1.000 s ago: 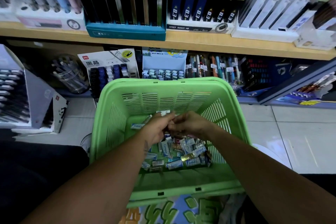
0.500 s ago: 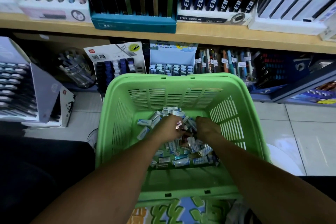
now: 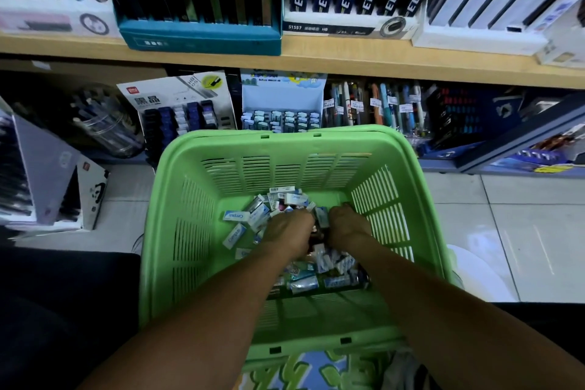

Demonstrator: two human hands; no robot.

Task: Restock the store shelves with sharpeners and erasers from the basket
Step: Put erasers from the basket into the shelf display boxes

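1. Erasers (image 3: 236,216) lie in a loose heap at the bottom of the green basket (image 3: 196,180), which sits in front of the lower shelf (image 3: 316,68).
2. Left hand (image 3: 289,229) is down in the heap; its fingers curl under, but whether they clasp anything I cannot tell.
3. Right hand (image 3: 348,225) digs beside it, its grasp equally hidden.
4. Judged step: gathering stock. Next calls for lifting a handful toward the eraser box (image 3: 281,111) behind the basket.

One basket (image 3: 177,199); two hands; many erasers (image 3: 235,216), uncountable
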